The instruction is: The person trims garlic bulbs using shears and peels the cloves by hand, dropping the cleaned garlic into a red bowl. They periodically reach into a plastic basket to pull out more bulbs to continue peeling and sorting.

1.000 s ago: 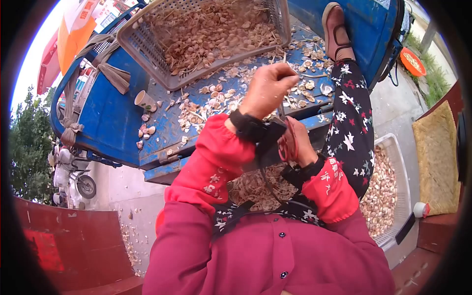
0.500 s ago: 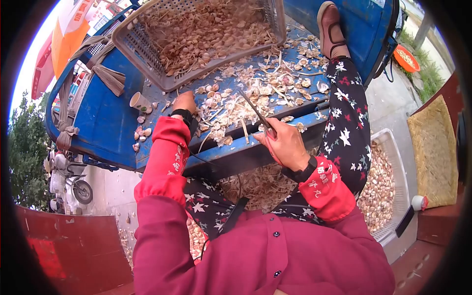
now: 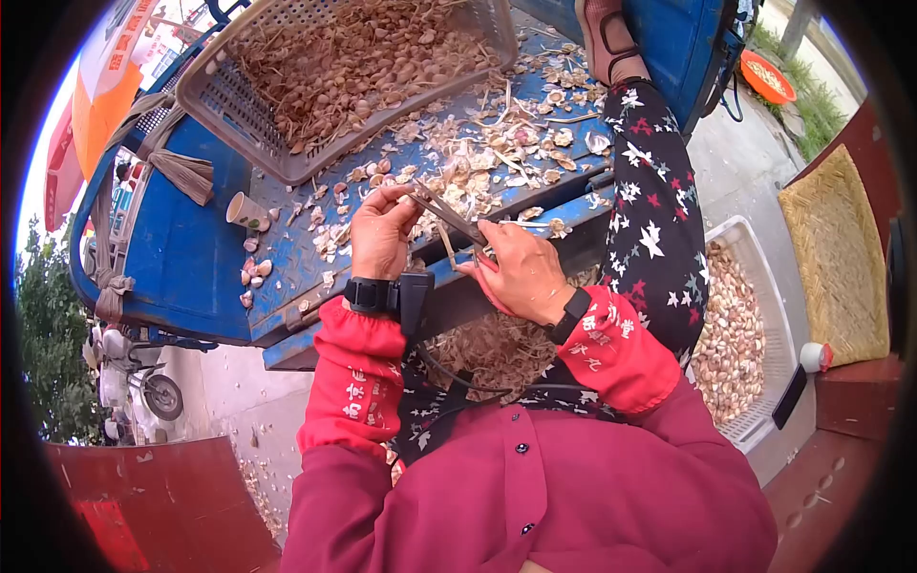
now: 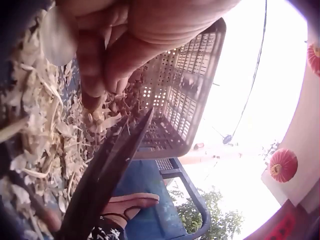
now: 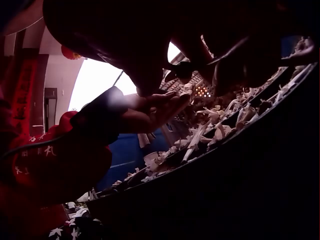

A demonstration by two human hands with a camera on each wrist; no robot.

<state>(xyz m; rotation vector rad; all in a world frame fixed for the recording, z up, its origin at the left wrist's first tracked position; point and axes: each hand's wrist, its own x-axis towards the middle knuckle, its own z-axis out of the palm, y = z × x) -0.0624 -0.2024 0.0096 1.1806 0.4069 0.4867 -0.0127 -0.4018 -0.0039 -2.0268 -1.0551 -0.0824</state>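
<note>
In the head view my left hand [image 3: 380,232] is raised over the front of the blue truck bed [image 3: 287,277], its thumb and fingers pinched together. A small pale piece of garlic [image 3: 410,201] shows at the fingertips, mostly hidden by them. My right hand [image 3: 523,272] grips red-handled scissors [image 3: 447,216], their dark blades pointing at the left fingertips. The left wrist view shows the scissor blades [image 4: 107,175] slightly apart, just below the curled left fingers [image 4: 120,65]. Dry garlic skins and stalks [image 3: 468,177] lie behind both hands. The right wrist view is dark.
A plastic basket [image 3: 244,143] of garlic stands at the back of the bed. Beside it lies a tipped paper cup [image 3: 243,210] near loose cloves [image 3: 254,272]. A white crate [image 3: 778,353] of garlic sits at right, beyond the patterned trouser leg [image 3: 659,229]. Trimmings [image 3: 497,349] lie below the bed edge.
My left hand reached forward to the garlic by the basket, then came back to the scissor tips. The right hand lifted the scissors forward, and they now point toward the left hand.
</note>
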